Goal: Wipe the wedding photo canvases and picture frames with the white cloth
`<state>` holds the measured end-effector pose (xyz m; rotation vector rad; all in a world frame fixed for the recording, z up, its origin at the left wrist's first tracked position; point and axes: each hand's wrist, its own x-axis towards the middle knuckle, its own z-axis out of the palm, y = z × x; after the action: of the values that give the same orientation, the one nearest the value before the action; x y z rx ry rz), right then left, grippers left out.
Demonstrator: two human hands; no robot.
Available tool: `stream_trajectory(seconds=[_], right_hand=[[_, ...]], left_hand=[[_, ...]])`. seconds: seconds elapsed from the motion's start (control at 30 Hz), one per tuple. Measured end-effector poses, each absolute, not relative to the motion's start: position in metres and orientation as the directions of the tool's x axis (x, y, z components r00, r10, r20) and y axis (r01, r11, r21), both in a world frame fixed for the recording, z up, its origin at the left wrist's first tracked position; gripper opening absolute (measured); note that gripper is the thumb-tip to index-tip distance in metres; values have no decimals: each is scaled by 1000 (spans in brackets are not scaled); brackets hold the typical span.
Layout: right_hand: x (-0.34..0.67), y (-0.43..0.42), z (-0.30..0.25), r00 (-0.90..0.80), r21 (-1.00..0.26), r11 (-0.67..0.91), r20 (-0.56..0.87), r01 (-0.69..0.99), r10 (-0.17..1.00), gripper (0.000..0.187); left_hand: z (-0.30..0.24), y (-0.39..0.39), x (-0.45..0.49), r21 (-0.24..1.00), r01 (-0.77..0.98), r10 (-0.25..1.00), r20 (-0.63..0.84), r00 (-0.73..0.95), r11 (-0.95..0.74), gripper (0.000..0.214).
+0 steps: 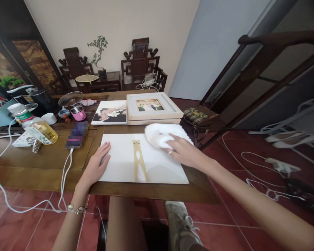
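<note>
A flat white panel (120, 162) lies on the wooden table in front of me, with a tan, A-shaped strip (138, 161) on it; it looks like the back of a picture frame. My left hand (97, 163) rests on the panel's left edge, fingers stretched out and holding nothing. In my right hand (181, 150) is a bunched white cloth (157, 134), gripped over the panel's upper right part. Part of the cloth spreads beyond the panel's far edge, and my fingers are partly hidden in its folds.
Behind the panel lie stacked framed pictures (170, 109) and a photo panel (107, 116). To the left are a charging phone (77, 135) with a white cable (65, 174), a bottle of yellow liquid (45, 130), a pink cup (78, 113) and a kettle (40, 99). A chair (240, 73) stands at right.
</note>
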<state>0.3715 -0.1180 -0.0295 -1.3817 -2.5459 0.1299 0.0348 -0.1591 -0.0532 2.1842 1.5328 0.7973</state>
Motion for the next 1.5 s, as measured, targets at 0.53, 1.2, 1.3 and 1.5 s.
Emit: stream_trajectory(seconds=[0.53, 1.2, 1.3, 1.5], right_hand=[[370, -190, -22, -678, -298, 715, 231, 633, 697, 19], [364, -239, -17, -729, -271, 738, 155, 618, 667, 28], [368, -236, -13, -737, -203, 761, 193, 616, 648, 26], [357, -169, 0, -672, 21, 684, 207, 729, 711, 32]], left_hand=[[-55, -157, 35, 533, 760, 928, 223, 299, -373, 48], [-54, -158, 36, 550, 755, 934, 222, 281, -358, 49], [-55, -157, 35, 554, 748, 931, 234, 281, -365, 48], [-55, -157, 35, 551, 751, 932, 228, 282, -363, 49]])
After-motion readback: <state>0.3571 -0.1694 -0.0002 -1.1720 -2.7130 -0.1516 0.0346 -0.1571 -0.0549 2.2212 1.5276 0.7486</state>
